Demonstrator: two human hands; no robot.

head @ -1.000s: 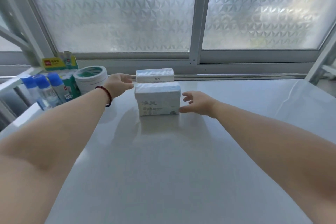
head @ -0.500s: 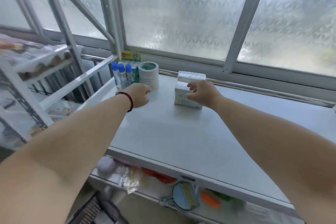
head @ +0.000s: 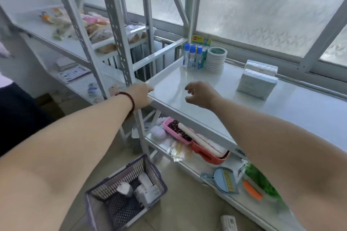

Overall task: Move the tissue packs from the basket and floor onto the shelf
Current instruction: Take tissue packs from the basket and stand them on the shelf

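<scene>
While two tissue packs [head: 258,78] already stood on the shelf [head: 187,88] at the far right, more waited in the basket [head: 125,191] on the floor, and one lay near the bottom edge [head: 228,222]. Your left hand [head: 139,95] rested at the shelf's corner; your right hand [head: 200,93] hovered, fingers loosely curled, holding nothing.

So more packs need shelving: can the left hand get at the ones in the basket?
Probably yes: the basket is open-topped below the left hand, packs exposed, though it would need a reach down.
</scene>
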